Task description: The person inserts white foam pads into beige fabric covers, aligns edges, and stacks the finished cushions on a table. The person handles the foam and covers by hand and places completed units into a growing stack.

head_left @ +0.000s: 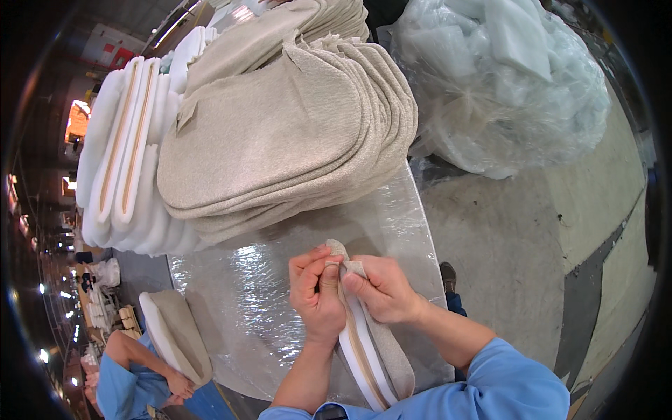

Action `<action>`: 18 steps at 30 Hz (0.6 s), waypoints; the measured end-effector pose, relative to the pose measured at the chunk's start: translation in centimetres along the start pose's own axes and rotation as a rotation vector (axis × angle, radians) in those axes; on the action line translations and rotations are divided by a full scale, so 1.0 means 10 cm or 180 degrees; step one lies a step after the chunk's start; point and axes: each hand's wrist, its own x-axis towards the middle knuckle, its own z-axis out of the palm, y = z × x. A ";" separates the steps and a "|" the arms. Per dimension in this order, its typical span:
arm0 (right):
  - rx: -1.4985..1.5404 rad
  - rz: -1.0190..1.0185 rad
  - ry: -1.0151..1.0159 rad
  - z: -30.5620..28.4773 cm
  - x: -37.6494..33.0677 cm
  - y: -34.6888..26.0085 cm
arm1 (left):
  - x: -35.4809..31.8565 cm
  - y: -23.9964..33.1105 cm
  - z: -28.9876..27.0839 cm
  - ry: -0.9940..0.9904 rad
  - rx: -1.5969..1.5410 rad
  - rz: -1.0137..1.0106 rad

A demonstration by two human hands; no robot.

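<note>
Close to my body, a beige fabric cushion cover [393, 353] lies around a foam cushion insert [365, 360]. The insert has white padding on both sides and a tan layer in the middle, and it shows through the long opening of the cover. My left hand [320, 299] is closed on the cover's edge at the far end of the opening. Just beside it, my right hand [383, 290] pinches the opposite edge between thumb and fingers. The two hands nearly touch.
Stacked beige covers [266, 133] lie on the plastic-covered table [259, 301], beside white padded inserts [129, 154] standing on edge. A clear bag of white stuffing [504, 91] sits at the far right. At lower left, a co-worker [133, 371] holds a partly covered cushion [183, 329].
</note>
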 end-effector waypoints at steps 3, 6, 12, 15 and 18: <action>-0.0539 -0.0719 -0.0236 -0.01 0.12 -0.03 | -0.02 -0.06 0.02 0.0076 -0.0234 -0.0017; -0.1159 -0.0821 -0.0596 -0.04 0.18 -0.11 | -0.04 -0.15 0.02 0.0135 -0.0531 -0.0025; -0.1848 -0.1265 -0.0800 0.10 0.12 -0.33 | -0.07 -0.19 -0.07 0.0154 -0.1090 -0.0116; -0.1984 -0.1371 -0.0949 0.13 0.10 -0.38 | -0.10 -0.19 -0.12 -0.0003 -0.1410 -0.0101; -0.2000 -0.1345 -0.0842 0.15 0.07 -0.43 | -0.07 -0.23 -0.20 -0.0371 -0.1446 0.0055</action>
